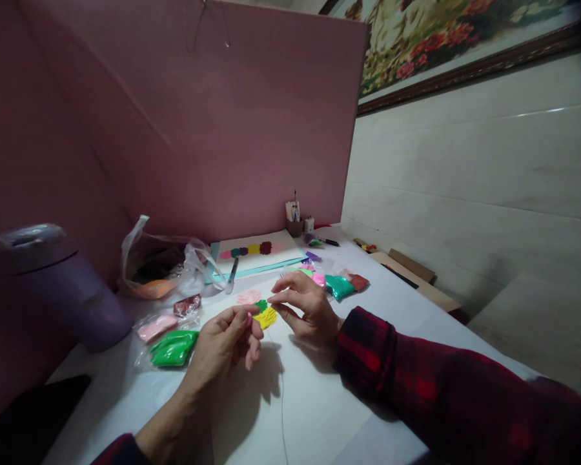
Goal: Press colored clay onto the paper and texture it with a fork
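Observation:
My left hand (227,329) pinches a small bit of pink modelling clay (249,318) between thumb and forefinger, just above a white sheet (314,407). Close by on the right, my right hand (307,310) has its thumb and forefinger tips together; anything between them is too small to make out. Beneath and behind the fingertips, textured patches of clay lie on the sheet: pale pink (248,296), green (261,305) and yellow (266,318). A thin dark line (283,400) runs down the sheet from the yellow patch.
Left stand a purple bottle (72,290), a plastic bag (150,284) and packs of green clay (174,349) and pink clay (157,328). A teal pack (339,287) lies right. Behind are a pen (232,274), a sheet with coloured clay (285,257) and a pen holder (294,226).

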### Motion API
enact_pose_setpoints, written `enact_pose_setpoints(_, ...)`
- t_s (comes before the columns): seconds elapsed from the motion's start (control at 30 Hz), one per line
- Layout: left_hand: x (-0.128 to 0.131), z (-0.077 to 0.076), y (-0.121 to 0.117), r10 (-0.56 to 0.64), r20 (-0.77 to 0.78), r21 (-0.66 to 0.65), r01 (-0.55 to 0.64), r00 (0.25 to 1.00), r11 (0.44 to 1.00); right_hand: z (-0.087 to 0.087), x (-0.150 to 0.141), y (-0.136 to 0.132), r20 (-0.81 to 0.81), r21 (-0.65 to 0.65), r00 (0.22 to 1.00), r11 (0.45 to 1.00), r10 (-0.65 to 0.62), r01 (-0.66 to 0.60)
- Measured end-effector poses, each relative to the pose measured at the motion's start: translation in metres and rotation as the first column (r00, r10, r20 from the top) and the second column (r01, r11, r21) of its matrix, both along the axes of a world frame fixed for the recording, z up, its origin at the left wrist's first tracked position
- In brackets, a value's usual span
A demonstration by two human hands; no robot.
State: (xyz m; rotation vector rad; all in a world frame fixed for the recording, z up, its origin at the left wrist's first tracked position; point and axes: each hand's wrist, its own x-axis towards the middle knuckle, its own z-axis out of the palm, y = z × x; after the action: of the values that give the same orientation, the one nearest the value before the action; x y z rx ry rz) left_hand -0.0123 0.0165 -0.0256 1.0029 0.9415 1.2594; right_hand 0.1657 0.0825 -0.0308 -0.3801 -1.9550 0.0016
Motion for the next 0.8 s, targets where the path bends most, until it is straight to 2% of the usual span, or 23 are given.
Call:
enact_pose_setpoints(0.13,0.0037,-0.0015,-0.0027,-0.010,-0.018,-0.031,0.010,1.000,0.999,-0.0008,0.0001,0.0007,0.002,-0.004,1.000,1.000,0.003,-0.003)
enact_pose_setpoints(0.37,0.0047,0.0028,-0.0057,0.047,-0.034,-0.042,-0.048,0.998,0.998,-0.0021,0.0001,0.0023,0.002,-0.012,1.000,1.000,0.003,-0.003)
enact_pose_setpoints(0.57,0.0035,0.0056,-0.0060,-0.049,-0.059,-0.013,0.048,0.997,0.999,-0.0009,0.0000,0.0012,-0.001,-0.018,1.000,1.000,0.012,-0.012)
enact_pose_setpoints(0.8,0.0042,0.0013,-0.0029,-0.003,0.000,-0.066,0.003,1.000,0.998,-0.0006,0.0000,0.0019,0.001,-0.024,1.000,1.000,0.010,-0.010)
